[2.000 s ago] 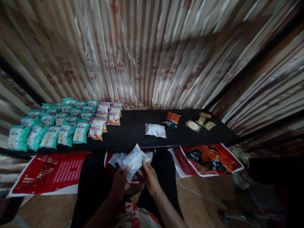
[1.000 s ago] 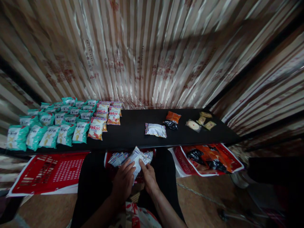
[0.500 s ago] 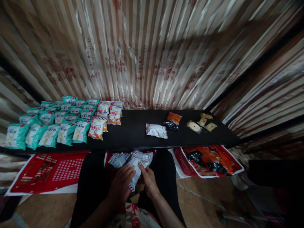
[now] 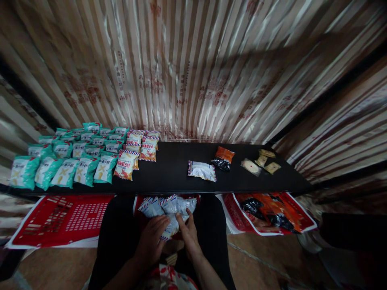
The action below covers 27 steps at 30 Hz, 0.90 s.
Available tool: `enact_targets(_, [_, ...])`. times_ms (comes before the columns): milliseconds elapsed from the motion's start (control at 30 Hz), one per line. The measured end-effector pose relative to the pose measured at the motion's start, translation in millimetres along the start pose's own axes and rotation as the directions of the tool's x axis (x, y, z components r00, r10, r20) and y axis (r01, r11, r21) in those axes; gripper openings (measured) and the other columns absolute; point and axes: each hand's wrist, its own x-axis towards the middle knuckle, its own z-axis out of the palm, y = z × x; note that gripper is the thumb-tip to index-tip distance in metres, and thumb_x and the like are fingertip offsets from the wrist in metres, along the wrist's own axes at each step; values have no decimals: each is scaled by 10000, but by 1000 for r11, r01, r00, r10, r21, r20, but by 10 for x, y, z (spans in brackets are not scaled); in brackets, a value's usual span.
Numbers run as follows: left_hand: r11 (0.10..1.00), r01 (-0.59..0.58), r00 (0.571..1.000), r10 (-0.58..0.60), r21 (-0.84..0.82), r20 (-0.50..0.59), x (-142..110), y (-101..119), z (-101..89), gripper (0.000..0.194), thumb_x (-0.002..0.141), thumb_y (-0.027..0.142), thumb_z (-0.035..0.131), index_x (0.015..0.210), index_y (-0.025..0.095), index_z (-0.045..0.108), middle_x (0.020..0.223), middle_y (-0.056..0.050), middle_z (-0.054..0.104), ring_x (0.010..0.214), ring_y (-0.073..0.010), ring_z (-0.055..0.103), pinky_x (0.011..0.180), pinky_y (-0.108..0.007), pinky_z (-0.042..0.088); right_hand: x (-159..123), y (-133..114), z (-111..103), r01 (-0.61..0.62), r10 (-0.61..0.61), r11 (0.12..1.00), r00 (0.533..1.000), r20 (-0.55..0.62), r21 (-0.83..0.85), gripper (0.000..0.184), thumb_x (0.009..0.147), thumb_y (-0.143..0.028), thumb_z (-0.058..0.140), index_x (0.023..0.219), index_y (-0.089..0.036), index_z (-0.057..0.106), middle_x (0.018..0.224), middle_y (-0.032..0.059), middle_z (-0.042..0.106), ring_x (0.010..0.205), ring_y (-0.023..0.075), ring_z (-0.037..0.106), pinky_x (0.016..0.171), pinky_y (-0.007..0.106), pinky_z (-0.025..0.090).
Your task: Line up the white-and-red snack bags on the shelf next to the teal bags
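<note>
Both my hands are low in the middle, over a red basket between my knees. My left hand [image 4: 152, 238] and my right hand [image 4: 188, 230] have their fingers curled on a white snack packet with red-blue striped edges [image 4: 171, 225]. Several more such packets [image 4: 165, 204] lie in the basket just beyond my fingers, partly under the edge of the black shelf [image 4: 169, 177]. One white packet [image 4: 202, 170] lies alone on the shelf ahead.
Teal snack bags [image 4: 63, 161] and orange-red bags [image 4: 133, 155] stand in rows at the shelf's left. An orange packet [image 4: 224, 154], a black packet [image 4: 221, 164] and small biscuit packs [image 4: 261, 161] lie to the right. Red baskets [image 4: 65, 217] [image 4: 272, 211] flank my legs. Striped foil covers the wall.
The white packet that my hands held up near the shelf's edge has come down toward the basket and my lap. The view has tilted slightly.
</note>
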Motion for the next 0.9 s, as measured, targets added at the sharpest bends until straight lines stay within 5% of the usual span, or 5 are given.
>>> enact_targets(133, [997,76,997,-76,-9,-12,34,16,-10,403,796,111,446,1191,172,498,1138,-98,628,1084,-185,570,926,-334,486,138,150,-36,297,-345,889,935,-83,-348,733,689,-510,594,1280,-105,440,1222,172,553,1145,302,502,956,430,398])
enact_targets(267, [995,89,996,-89,-38,-12,59,5,2,336,832,163,455,1161,180,522,1114,-91,641,1054,-181,590,913,-326,495,178,138,-85,555,-588,673,802,102,-490,488,785,-425,519,1162,-119,568,1240,160,554,1207,285,448,1012,466,347])
enact_targets(567, [990,90,994,-83,-112,68,188,-122,-93,299,864,218,428,1147,176,513,1067,-85,659,986,-167,616,879,-298,502,42,-301,-187,761,-490,435,649,582,-481,358,928,-308,328,1104,-223,628,1096,52,667,1178,215,503,976,408,399])
enact_targets(700, [984,98,986,-76,-150,148,282,-162,-155,311,862,232,413,1150,179,517,1073,-86,653,987,-175,612,869,-313,502,39,-346,-204,796,-439,402,602,667,-453,356,909,-321,380,1169,-192,587,1182,76,621,1188,219,493,996,399,388])
enact_targets(900, [970,131,973,-86,-205,213,372,-206,-239,299,863,235,407,1125,173,538,1057,-89,656,980,-173,608,872,-315,491,9,-362,-193,778,-391,462,610,689,-426,480,789,-398,580,1217,-187,534,1176,89,616,1083,224,566,944,348,441])
